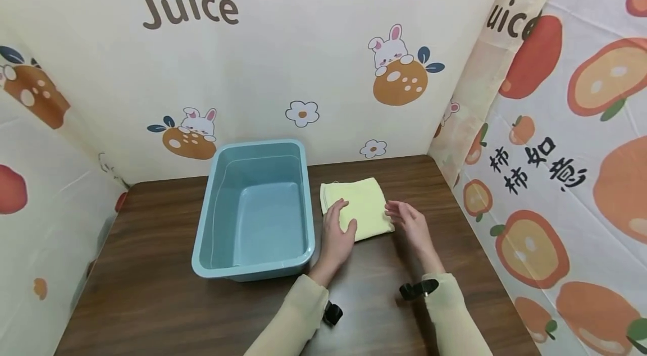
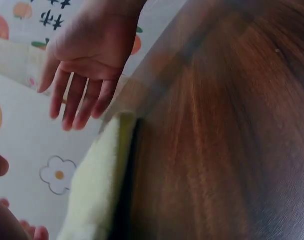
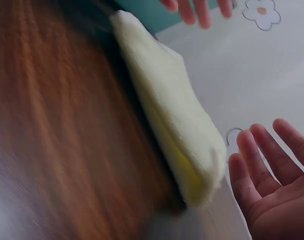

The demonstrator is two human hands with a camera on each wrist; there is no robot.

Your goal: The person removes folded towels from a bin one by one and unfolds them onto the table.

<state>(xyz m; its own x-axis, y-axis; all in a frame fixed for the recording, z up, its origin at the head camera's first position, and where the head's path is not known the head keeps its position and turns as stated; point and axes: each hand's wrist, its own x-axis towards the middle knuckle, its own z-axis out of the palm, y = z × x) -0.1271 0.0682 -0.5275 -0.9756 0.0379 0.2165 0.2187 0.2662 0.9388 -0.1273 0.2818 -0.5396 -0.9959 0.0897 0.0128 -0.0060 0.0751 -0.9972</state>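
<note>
A folded pale yellow cloth lies on the wooden table, right of a blue plastic basin. Over the cloth's left front corner is my left hand, thumb and fingers spread apart. My right hand is by the cloth's right edge, its fingers loosely extended. Nothing is held in either palm. The right wrist view has the cloth edge-on, its folded layers showing, with the right hand's fingers beside it. In the left wrist view, the right hand appears beyond the cloth.
The basin's inside shows only its bare floor. Behind the table rises a wall sheet printed with rabbits, fruit and flowers. A fruit-patterned sheet borders the right side. Each wrist wears a black camera strap.
</note>
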